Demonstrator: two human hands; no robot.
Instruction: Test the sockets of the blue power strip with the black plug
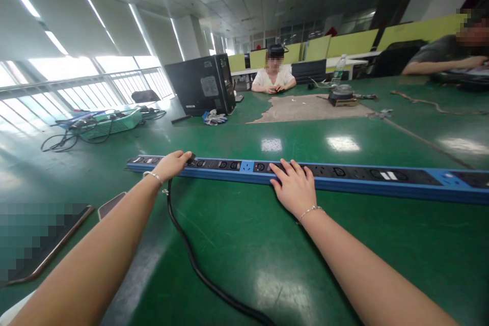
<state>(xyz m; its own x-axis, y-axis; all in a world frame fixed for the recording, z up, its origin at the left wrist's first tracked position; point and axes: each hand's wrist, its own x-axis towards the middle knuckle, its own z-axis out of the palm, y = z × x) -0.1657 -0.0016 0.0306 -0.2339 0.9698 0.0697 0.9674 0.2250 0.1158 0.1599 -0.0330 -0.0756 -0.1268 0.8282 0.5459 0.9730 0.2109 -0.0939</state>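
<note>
Power strip (332, 183) lies lengthwise across the green bench (214, 137), roughly along its far edge, its left end well in from the bench's left edge and its right end running out of view. The left hand (172, 165) grasps a black plug (191, 158) at the top face, toward the strip's left end; whether the plug is seated cannot be told. A black cable (190, 253), seemingly that plug's own, drops from beneath the left hand and curves toward the bench's near side. The right hand (296, 188) grips nothing: its fingers lie spread over the strip's top.

To do this well, I would press down with the right hand so the strip cannot slide or tip, move the plug square to the top face without rocking it, and leave slack in the cable so its weight does not pull sideways.
</note>
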